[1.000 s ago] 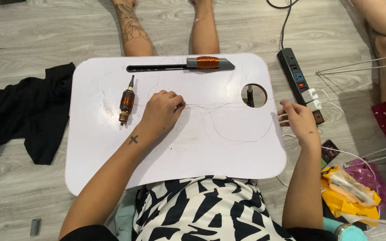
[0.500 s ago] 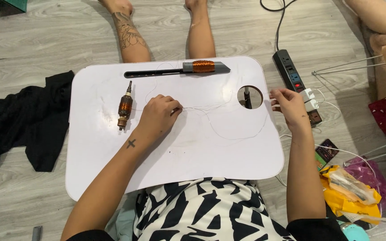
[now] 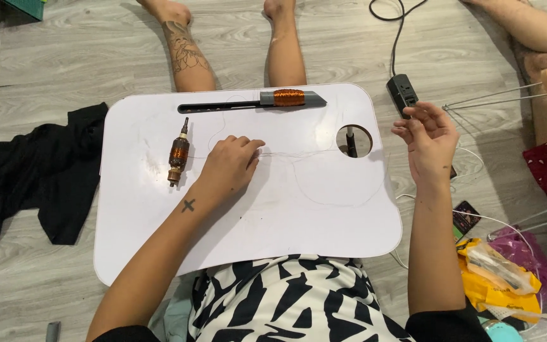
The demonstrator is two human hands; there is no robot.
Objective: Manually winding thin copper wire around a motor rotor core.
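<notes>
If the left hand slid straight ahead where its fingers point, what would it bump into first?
The left hand points rightward across the white lap tray, along the thin wire. It would probably first reach the round hole in the tray.

Lap tray (image 3: pixel 159 253) over the legs, motor armature (image 3: pixel 178 154) on its left part, power strip (image 3: pixel 402 93) right of it

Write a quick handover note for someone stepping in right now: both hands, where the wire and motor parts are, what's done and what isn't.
Left hand: flat on the white lap table, fingertips pinning the thin wire.
Right hand: raised off the table's right edge, fingers pinched; whether it holds the wire's end is too fine to tell.
Armature: lies just left of the left hand.
Copper coil on grey holder: at the far edge.
Wire lies loose in a loop; none visibly wound yet.
</notes>
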